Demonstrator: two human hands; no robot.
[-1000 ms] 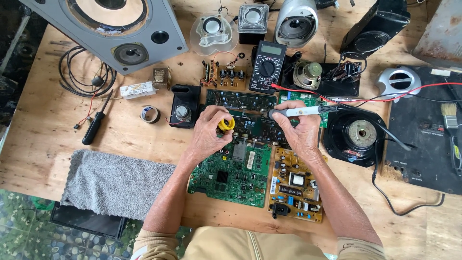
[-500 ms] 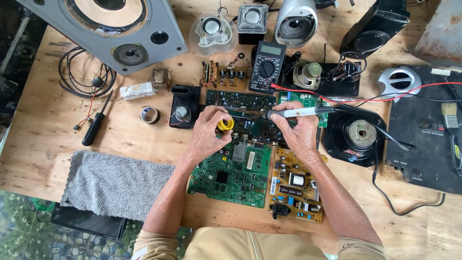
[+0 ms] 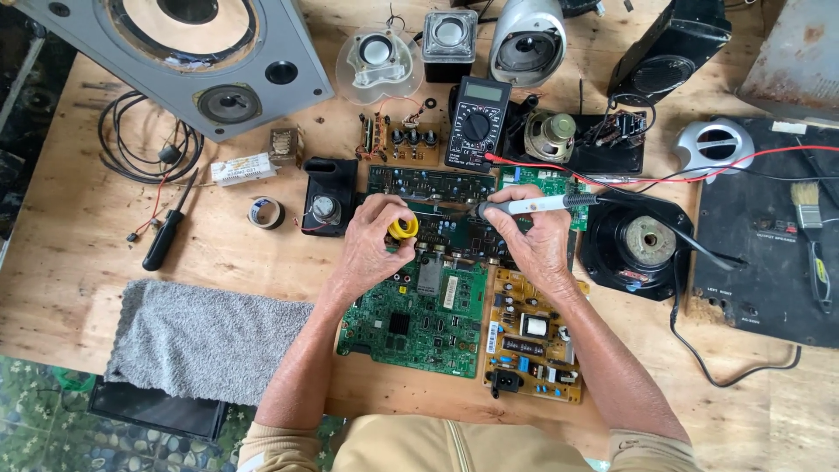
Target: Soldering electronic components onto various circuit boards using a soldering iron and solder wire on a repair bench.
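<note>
The left hand (image 3: 371,245) is curling its fingers closed around a small yellow solder spool (image 3: 403,228), which is sitting against the fingertips over the dark green circuit board (image 3: 454,229). The right hand (image 3: 535,238) is pinching a white-handled soldering iron (image 3: 533,206) between thumb and fingers, its tip pointing left, past the fingertips, toward the spool and just above that board. Just below both sets of fingers a bright green circuit board (image 3: 415,319) and a yellow power supply board (image 3: 533,336) are lying side by side; beyond the fingers a black multimeter (image 3: 476,122) is resting.

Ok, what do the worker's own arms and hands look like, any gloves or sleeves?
Both hands are bare: no gloves, rings or watch show on the left hand or right hand. The forearms are uncovered too. Tan short sleeves begin near the elbows, at the bottom edge.
</note>
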